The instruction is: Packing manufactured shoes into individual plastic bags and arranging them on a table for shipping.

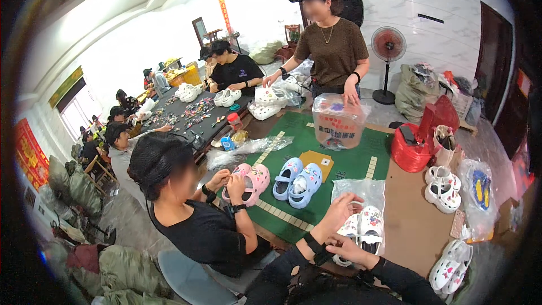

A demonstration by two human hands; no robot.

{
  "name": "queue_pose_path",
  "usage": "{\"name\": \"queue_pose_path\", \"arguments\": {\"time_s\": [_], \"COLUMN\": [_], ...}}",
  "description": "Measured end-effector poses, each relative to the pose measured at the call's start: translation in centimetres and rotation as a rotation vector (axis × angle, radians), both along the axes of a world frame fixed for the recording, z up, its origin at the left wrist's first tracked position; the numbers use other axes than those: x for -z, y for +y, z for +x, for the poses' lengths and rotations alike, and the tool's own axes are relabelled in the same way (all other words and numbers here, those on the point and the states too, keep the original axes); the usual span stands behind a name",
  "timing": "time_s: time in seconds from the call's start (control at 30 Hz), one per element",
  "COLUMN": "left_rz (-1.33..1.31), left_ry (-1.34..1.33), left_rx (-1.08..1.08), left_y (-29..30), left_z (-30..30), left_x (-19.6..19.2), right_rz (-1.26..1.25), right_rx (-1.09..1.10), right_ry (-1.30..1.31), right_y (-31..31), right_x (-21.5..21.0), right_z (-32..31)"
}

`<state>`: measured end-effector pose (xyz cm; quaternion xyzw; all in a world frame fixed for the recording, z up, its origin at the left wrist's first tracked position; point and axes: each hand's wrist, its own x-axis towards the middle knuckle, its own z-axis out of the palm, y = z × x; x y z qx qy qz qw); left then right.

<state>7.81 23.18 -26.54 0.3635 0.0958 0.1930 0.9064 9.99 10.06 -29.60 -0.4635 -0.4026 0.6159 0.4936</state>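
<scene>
both hands on white clogs

Interior brightly and evenly lit; daylight enters through the large bright window at far left, which is overexposed, and shadows on the green felt table mat are soft. Fisheye distortion bends straight edges toward a dark circular vignette, where detail blurs.

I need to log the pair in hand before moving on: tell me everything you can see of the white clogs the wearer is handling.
The white foam-like clogs with small coloured charms lie side by side on a clear plastic bag, at the near edge of the green mat on the table. Rounded toes point away from the wearer. The left hand arches over the left clog; the right hand touches their near ends, hiding the heels. Its grip cannot be judged.
</scene>
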Motion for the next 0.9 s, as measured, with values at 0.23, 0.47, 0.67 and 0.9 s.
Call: {"name": "queue_pose_path", "arguments": {"time_s": [0.23, 0.47, 0.67, 0.9], "left_rz": [0.136, 0.744, 0.388, 1.296], "left_ry": [-0.039, 0.121, -0.042, 0.061], "left_rx": [-0.089, -0.398, -0.342, -0.623], "left_y": [-0.5, -1.1, -2.0, -1.8], "left_z": [-0.3, -0.8, -1.5, -1.2], "left_x": [-2.3, -4.2, -6.4, -6.5], "right_rz": [0.033, 0.02, 0.07, 0.181], "right_rx": [-0.067, -0.245, -0.227, -0.162], "right_ry": [0.003, 0.017, 0.025, -0.175], "right_y": [0.4, 0.6, 0.3, 0.9], "right_x": [-1.7, -2.4, -2.0, -2.1], "right_z": [-0.9, -1.1, -1.5, -0.8]}}
